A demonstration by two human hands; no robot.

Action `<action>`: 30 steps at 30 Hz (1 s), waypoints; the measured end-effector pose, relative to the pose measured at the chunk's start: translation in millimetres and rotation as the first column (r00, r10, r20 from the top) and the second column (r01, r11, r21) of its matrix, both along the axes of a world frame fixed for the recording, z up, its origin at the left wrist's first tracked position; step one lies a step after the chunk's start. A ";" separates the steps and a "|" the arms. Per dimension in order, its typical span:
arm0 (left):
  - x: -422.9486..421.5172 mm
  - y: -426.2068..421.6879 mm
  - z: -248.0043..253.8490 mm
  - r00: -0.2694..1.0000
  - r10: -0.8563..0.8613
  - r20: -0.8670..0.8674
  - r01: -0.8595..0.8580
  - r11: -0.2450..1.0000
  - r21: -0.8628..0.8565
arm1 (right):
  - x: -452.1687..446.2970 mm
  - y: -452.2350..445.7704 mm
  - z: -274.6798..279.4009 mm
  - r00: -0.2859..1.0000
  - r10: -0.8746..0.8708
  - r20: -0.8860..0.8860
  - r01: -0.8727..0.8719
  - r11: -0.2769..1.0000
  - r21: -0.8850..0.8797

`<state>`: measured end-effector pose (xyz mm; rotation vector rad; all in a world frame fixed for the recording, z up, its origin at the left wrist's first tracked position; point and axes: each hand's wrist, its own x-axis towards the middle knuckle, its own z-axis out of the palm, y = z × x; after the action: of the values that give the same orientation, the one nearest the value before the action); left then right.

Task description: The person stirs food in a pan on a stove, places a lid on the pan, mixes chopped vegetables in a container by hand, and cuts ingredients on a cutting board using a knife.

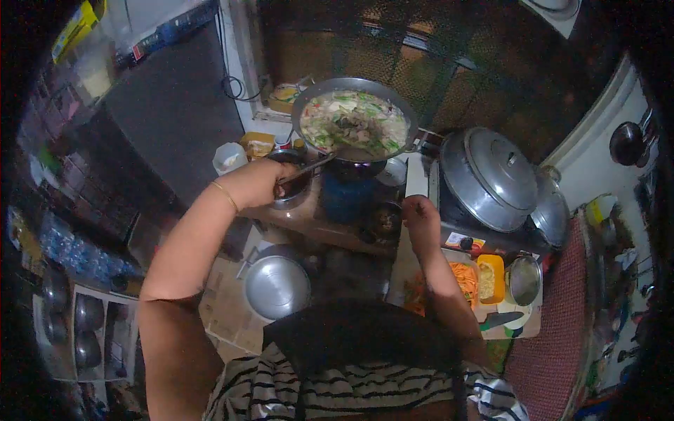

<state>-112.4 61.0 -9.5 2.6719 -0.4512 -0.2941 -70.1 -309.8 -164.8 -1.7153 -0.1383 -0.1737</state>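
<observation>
My left hand [267, 184] is closed around the metal handle of a ladle [319, 163], reaching over from the left. Its far end dips into the near side of a large wok [300, 133]. Pale broth with green vegetables and darker pieces in the middle [354, 126] fills the wok. Below the left hand sits a dark metal pot [289, 203], partly covered by the hand. My right hand [421, 216] is raised right of the wok, fingers curled in, with nothing visible in them. A small dark pan [385, 220] lies just left of it.
A big lidded pot [490, 179] stands on the stove at right. Nearer are shredded carrots [463, 279], an orange container [490, 278], a metal bowl [524, 279] and a knife [503, 320]. A wide silver pot [276, 286] rests low at left.
</observation>
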 end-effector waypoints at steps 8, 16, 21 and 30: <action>14.3 17.4 -3.1 0.998 -0.056 0.010 0.055 0.998 0.035 | 104.1 -1.2 14.6 0.944 -0.208 -0.258 0.255 0.953 0.165; 5.1 10.6 8.2 0.998 0.013 -0.054 -0.010 0.999 0.046 | 168.8 6.3 19.8 0.849 -0.016 -0.529 0.275 0.867 0.415; 12.9 9.3 13.2 1.000 -0.024 -0.005 0.025 0.991 0.131 | 176.7 4.5 27.7 0.889 -0.123 -0.442 0.314 0.866 0.390; 0.1 -14.3 50.5 0.995 0.039 -0.090 -0.024 0.988 0.155 | 150.8 1.0 59.2 0.877 -0.259 -0.405 0.427 0.807 0.408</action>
<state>-112.3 46.7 41.0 2.7978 -0.3706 -0.4594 80.7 -308.8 -105.6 -1.2209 0.4495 -0.1705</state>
